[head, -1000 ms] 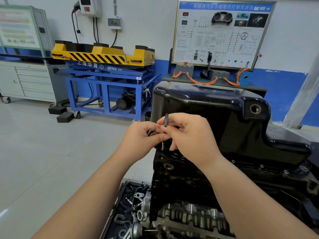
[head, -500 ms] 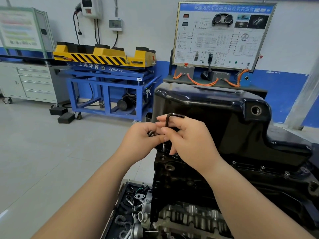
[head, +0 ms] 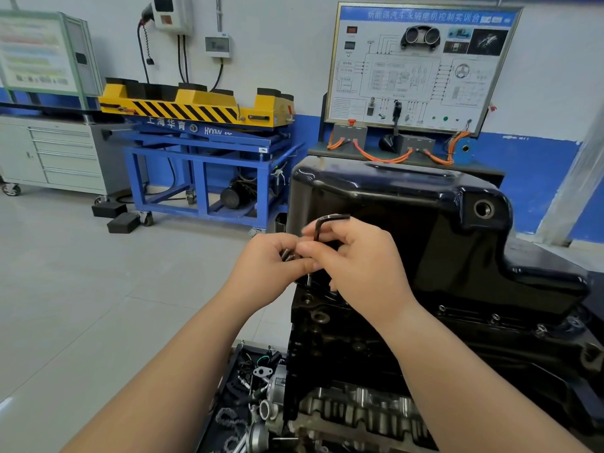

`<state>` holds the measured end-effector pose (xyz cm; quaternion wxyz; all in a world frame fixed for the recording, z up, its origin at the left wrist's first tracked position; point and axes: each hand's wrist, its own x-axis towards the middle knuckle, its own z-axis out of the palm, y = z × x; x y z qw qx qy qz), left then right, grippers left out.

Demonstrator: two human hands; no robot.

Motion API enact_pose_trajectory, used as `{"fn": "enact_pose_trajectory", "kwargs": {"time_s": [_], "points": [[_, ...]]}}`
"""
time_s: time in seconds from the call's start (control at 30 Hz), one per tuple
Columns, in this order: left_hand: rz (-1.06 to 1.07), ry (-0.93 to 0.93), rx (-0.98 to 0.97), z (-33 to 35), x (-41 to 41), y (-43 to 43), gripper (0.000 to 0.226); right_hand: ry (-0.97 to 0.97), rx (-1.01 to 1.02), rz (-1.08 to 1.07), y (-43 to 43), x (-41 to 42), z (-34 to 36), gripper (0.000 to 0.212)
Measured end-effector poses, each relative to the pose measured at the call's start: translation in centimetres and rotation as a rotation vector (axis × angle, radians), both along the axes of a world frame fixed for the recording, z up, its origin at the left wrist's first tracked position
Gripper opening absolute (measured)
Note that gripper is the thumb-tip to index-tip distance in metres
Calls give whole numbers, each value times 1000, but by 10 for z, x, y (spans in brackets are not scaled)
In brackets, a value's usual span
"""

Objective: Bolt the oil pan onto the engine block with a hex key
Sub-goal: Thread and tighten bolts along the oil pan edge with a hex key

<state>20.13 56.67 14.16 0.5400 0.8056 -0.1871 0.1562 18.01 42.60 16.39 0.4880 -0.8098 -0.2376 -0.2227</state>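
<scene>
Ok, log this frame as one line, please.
phase: bolting oil pan | right hand: pinches hex key, upright, short arm on top | left hand: holds loose bolts | oil pan: sits on engine block

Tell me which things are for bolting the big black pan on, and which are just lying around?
For the job:
- hex key, pinched by the right hand
- bolts, held in the left hand
- oil pan
- engine block

Just lying about:
- tray of loose parts
- yellow lift table
- wiring board
- grey drawer cabinet
</scene>
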Motion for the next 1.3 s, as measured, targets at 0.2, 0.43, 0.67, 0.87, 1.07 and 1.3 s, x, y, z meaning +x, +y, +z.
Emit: {"fn": "enact_pose_trajectory", "kwargs": {"time_s": [0.2,0.43,0.67,0.87,1.07,1.3], "points": [[-49,16,-65,-1,-1,0,9,-9,6,34,-6,-2,3,17],[13,3,-74,-7,2,1,13,-42,41,-31,-2,0,-2,16],[-71,-17,-39,-1,1,3,20,32,-52,72,-7,-3,3,22],[-47,-6,-69,-6,2,1,15,-18,2,-60,-4,0,-2,6],[-50,-5,-61,-4,2,0,5,4,-16,29,-6,-2,-3,9],[-103,17,-141,-4,0,1,25,-29,9,-10,-10,-2,-1,10]]}}
